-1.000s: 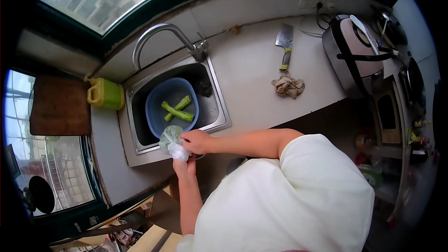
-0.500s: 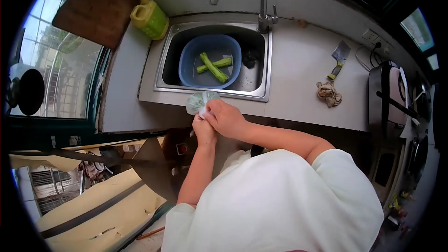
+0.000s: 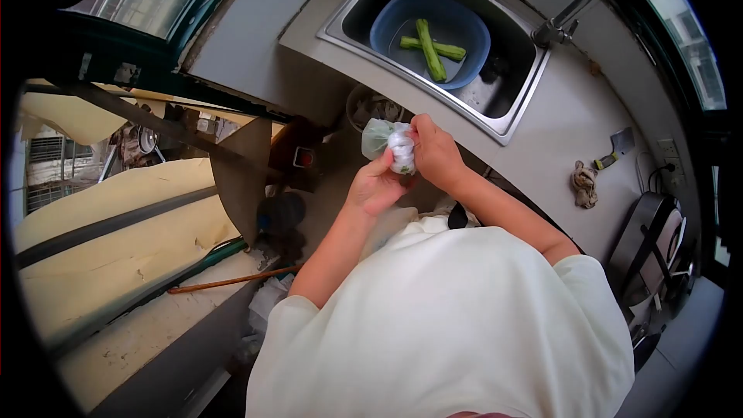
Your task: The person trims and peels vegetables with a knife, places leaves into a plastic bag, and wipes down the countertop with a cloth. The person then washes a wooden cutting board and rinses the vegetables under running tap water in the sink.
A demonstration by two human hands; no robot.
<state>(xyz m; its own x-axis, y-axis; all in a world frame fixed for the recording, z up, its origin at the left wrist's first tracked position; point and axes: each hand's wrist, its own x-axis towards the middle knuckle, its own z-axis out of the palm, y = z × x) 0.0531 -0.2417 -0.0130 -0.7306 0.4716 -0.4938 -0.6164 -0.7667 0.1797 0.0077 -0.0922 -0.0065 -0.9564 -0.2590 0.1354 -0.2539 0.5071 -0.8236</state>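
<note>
A thin pale green and white plastic bag [image 3: 400,145], bunched up, is held between both hands in front of my chest, short of the counter edge. My left hand [image 3: 377,186] closes on its near left side, thumb resting along it. My right hand [image 3: 437,153] grips the right side with bent fingers. What the bag contains, if anything, I cannot make out. Beyond my hands, two peeled green stalks [image 3: 430,51] lie crossed in a blue basin [image 3: 474,70] in the steel sink [image 3: 508,125].
Below the counter, a bin [image 3: 357,99] with crumpled waste stands just beyond the bag. A faucet [image 3: 553,29] rises behind the sink. On the right counter are a crumpled cloth [image 3: 584,184], a cleaver-like tool [image 3: 615,149] and a rice cooker [image 3: 646,244].
My view and body have turned left, away from the sink. The bag has come away from the counter edge toward the bin, and my hands now hold it from opposite sides.
</note>
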